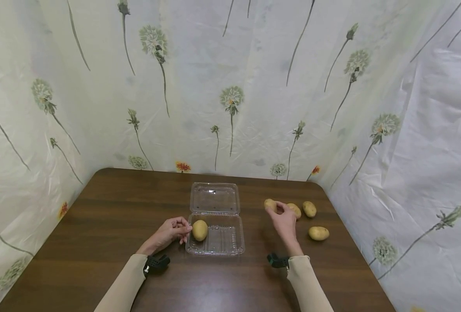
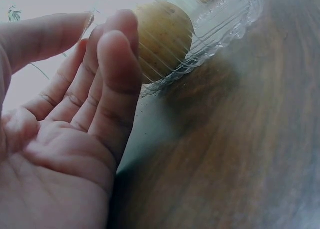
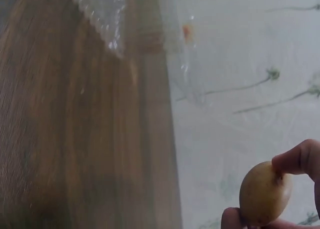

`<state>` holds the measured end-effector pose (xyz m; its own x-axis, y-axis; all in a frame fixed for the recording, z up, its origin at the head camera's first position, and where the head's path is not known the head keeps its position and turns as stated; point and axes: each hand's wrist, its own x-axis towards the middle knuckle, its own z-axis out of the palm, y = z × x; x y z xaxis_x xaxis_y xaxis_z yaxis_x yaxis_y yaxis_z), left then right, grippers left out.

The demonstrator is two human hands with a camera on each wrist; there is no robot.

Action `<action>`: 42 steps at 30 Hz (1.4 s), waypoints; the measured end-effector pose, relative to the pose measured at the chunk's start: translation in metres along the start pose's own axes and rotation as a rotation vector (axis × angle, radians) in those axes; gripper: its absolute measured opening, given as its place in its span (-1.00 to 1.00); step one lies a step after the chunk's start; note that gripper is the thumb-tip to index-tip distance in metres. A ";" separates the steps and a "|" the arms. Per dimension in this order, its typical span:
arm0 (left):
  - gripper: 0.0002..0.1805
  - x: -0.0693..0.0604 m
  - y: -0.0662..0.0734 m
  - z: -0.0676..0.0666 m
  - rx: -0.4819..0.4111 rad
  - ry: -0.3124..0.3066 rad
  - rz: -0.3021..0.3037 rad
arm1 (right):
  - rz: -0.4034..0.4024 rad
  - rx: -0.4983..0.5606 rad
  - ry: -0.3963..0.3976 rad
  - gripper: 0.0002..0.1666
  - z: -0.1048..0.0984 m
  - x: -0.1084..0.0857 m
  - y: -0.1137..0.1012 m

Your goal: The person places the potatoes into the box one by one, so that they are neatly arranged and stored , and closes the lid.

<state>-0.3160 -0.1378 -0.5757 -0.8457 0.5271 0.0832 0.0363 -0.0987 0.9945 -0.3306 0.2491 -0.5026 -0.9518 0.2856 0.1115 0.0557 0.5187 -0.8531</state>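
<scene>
Pinching a potato (image 1: 269, 203) between thumb and fingers at right of centre in the head view, the right hand (image 1: 284, 222) is holding it to the right of the open clear container (image 1: 223, 238), whose left rim the left hand (image 1: 170, 231) is pinching

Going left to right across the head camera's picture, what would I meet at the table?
Left hand → boxed potato inside the clear container → held potato pinched by the right hand → rightmost potato.
</scene>
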 end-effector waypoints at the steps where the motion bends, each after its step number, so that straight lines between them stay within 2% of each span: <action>1: -0.85 0.000 0.000 0.000 -0.001 0.002 -0.004 | -0.004 0.005 -0.001 -0.35 0.001 -0.001 -0.002; 17: -0.86 -0.001 0.001 0.002 -0.015 0.028 -0.019 | -0.073 0.017 -0.057 -0.42 0.013 -0.022 -0.040; 42: -0.86 0.000 -0.002 -0.001 -0.010 0.012 0.003 | -0.128 0.071 -0.128 -0.47 0.044 -0.048 -0.072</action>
<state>-0.3166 -0.1382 -0.5782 -0.8517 0.5169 0.0858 0.0338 -0.1092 0.9934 -0.3020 0.1622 -0.4692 -0.9807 0.1138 0.1592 -0.0850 0.4848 -0.8705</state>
